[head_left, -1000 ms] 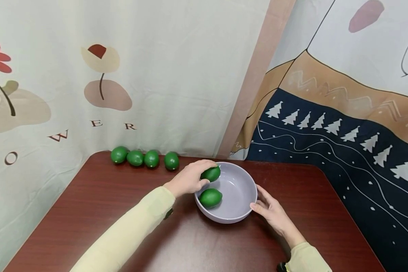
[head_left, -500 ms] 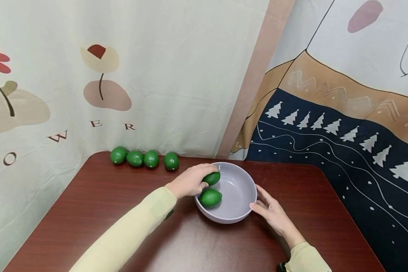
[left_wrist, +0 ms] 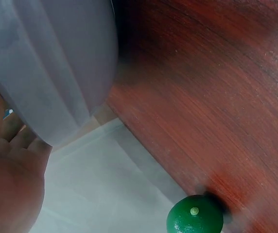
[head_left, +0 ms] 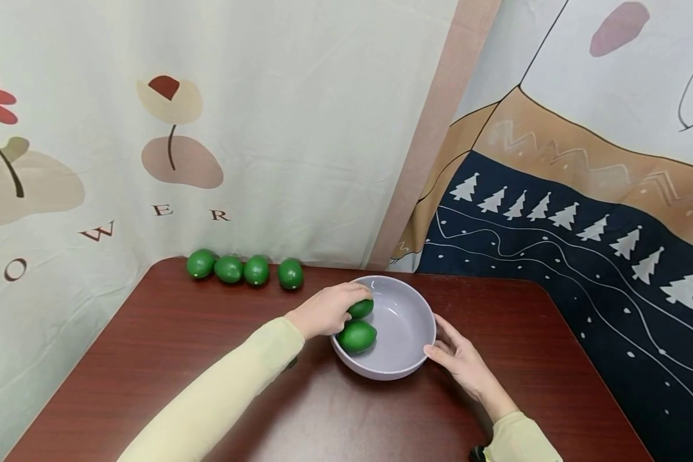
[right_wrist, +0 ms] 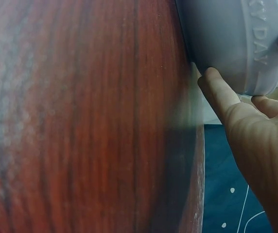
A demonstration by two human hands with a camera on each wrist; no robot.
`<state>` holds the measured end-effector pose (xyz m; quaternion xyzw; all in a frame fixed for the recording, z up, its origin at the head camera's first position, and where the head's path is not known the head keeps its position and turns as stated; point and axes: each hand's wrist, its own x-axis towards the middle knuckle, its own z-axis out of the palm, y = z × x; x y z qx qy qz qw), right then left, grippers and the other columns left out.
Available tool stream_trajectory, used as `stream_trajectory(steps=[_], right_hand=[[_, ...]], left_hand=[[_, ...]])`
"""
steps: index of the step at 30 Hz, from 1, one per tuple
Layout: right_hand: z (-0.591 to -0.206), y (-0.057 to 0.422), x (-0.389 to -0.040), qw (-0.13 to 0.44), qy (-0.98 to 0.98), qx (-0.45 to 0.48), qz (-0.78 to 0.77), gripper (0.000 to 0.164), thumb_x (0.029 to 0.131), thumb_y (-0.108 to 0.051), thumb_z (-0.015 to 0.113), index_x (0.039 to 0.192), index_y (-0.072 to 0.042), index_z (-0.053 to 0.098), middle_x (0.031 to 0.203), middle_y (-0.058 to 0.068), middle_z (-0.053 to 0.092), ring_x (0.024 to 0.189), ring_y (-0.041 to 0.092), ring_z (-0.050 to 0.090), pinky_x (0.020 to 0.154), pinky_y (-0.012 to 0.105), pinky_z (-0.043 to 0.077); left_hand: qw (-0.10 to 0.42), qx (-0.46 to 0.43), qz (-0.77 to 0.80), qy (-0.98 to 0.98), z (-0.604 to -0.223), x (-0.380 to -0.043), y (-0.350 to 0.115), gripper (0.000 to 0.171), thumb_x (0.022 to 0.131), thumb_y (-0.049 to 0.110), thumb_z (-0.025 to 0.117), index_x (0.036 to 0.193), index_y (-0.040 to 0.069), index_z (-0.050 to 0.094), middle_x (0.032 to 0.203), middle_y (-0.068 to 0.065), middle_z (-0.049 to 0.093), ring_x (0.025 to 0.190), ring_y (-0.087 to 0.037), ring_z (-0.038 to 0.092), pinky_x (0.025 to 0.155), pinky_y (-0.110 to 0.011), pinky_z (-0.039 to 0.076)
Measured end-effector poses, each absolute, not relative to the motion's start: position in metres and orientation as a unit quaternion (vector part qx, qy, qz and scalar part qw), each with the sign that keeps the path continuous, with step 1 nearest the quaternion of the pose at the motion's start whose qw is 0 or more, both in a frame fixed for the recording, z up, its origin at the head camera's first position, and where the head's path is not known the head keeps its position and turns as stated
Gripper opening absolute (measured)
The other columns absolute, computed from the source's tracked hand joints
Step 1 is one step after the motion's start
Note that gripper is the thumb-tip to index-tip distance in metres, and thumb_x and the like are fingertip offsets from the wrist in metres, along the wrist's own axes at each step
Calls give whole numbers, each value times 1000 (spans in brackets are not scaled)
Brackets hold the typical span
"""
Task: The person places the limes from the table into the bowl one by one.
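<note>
A pale lavender bowl stands on the table, and two green limes are in its left part. My left hand reaches over the left rim and holds the farther lime, its fingers covering much of it. Just in front lies the nearer lime against the bowl's wall. My right hand holds the bowl's right side, thumb at the rim and fingers along the outside. In the right wrist view, fingertips touch the outer wall, which bears raised letters. The left wrist view hides the held lime behind the bowl wall.
Several more limes stand in a row at the table's back left edge, the rightmost lime slightly apart. The dark red wooden table meets a pale printed curtain behind. A navy patterned cloth hangs at the right.
My left hand has lowered slightly into the bowl with the farther lime, which now sits closer to the nearer one. The right hand and the bowl have kept their place.
</note>
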<state>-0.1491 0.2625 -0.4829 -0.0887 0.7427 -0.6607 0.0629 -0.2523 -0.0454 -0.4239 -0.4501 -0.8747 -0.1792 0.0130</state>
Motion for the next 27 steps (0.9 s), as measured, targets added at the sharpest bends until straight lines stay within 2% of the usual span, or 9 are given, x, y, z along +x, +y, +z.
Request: stream_trajectory(steps=[9,27], right_hand=[[-482,262,-149,63,745,-90,-658,74,99,1,64,161,3,24,153,38,37,114,4,65,93,18,53],[-482,261,-148,67,743,-79,-662,76,98,0,65,161,3,24,151,38,39,112,3,65,92,19,54]], left_hand=[[25,-468,-169,-867,-424,-253,-46,54,79,-17,61,124,11,67,134,-4,63,126,-19,60,106,-35,51],[18,-472,-139,-871,-425,-252,-43,49,80,-18,61,118,12,68,123,-2,67,115,-19,65,98,-34,55]])
